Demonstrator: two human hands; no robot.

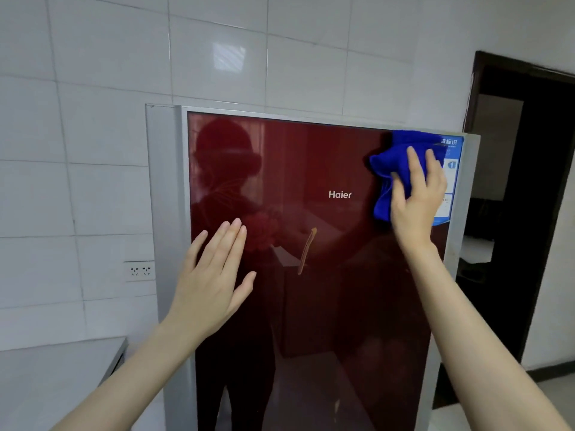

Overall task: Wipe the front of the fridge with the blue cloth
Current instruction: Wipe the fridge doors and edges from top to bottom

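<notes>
**Blue cloth sits at the door's top right corner; most of the glass lies left and below**

Bunched blue microfibre cloth (pixel 392 164) is pinned against the glossy dark red glass front of the fridge (pixel 311 321), high on the right, partly over the blue-and-white label sticker (pixel 451 169). The right grip (pixel 417 194) lies flat on the cloth, fingers spread and nearly straight, pressing rather than clutching. From there almost all of the door stretches left and downward, its long axis vertical, so the coming stroke probably has to travel left or down. The left grip (pixel 214 275) is spread open too, palm to the glass at mid-height near the left edge, holding nothing; it looks like a brace. The grey counter (pixel 46 384) stands lower left.
</notes>
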